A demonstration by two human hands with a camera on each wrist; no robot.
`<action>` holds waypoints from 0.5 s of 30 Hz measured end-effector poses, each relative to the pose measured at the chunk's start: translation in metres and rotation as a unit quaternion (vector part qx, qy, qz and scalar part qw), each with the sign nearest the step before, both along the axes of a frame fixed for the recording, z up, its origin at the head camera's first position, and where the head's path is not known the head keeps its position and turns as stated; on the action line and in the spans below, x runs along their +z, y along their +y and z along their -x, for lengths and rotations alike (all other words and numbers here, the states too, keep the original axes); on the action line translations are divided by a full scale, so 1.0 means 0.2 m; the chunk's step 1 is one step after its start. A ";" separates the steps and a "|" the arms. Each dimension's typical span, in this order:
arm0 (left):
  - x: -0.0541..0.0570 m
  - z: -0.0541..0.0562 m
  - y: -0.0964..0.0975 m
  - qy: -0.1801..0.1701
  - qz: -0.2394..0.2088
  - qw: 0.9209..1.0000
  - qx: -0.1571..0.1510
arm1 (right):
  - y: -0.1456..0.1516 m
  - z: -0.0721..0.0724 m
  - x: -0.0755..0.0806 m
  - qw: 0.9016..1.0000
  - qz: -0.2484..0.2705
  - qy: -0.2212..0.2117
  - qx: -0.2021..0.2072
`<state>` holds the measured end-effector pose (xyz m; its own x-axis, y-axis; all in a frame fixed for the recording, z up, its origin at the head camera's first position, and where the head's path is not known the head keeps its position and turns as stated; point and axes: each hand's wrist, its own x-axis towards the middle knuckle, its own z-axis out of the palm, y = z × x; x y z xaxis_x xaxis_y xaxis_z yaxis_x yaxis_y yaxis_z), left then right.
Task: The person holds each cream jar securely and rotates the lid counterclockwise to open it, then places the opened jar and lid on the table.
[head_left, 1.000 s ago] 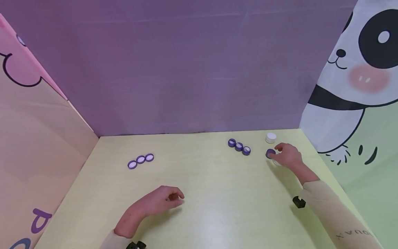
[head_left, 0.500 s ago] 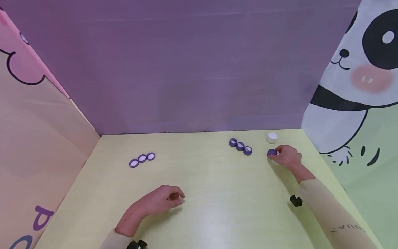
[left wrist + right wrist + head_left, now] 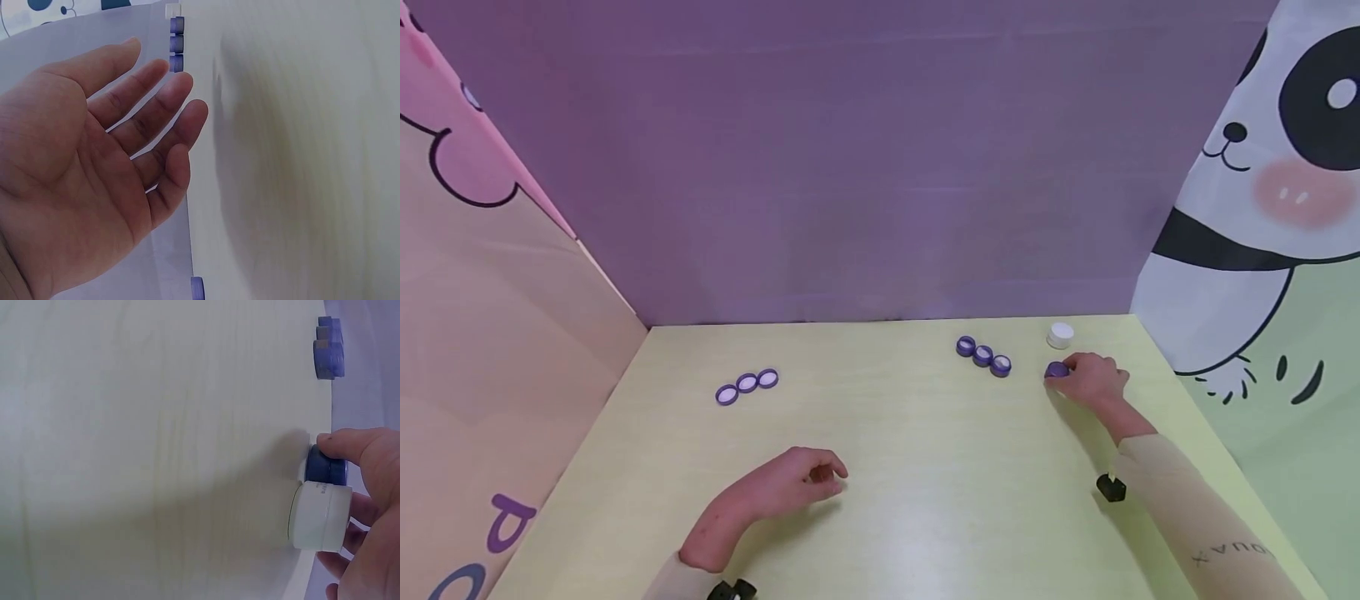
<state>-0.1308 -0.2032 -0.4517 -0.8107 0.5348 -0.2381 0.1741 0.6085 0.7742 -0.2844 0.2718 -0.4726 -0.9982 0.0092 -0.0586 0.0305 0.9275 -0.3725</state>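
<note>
Since a second ago, the right hand (image 3: 1090, 382) has brought its forefinger in against the purple tub (image 3: 1056, 369), where before the finger was held off it; the left hand (image 3: 786, 483) has kept its place. At far left, a pink-and-beige panel (image 3: 512, 317) rises beside the bench (image 3: 887, 533). Three purple-rimmed white discs (image 3: 747, 383) lie on the bench's left part in a slanting row. Nearer the person, the left hand hangs above the wood, its grip slack: fingers loosely bent, thumb apart from them, holding nothing. Past the middle, towards the back edge, three purple-rimmed tubs (image 3: 982, 356) sit side by side in a row slanting the other way. Farther right comes the purple tub, with the right hand's grip clamped on it, thumb on one side and forefinger on the other. Just beside it the right wrist view shows the nearer white tub (image 3: 320, 515); whether the two touch cannot be told. Beyond that hand, near the back edge, stands the farther white tub (image 3: 1060, 336). A panda-printed panel (image 3: 1255, 217) borders the far right.
</note>
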 end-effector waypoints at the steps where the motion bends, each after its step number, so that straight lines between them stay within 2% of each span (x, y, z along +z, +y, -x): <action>1: 0.00 0.00 0.00 0.000 0.000 1.000 0.000 | 0.00 0.00 0.00 1.000 0.002 0.005 0.001; 9: -0.02 0.00 0.02 0.007 0.008 1.000 -0.007 | -0.06 -0.04 0.01 0.998 0.002 0.057 0.006; 15: -0.02 -0.01 0.03 0.009 0.011 1.000 -0.006 | -0.11 -0.08 0.04 0.995 0.035 0.093 0.020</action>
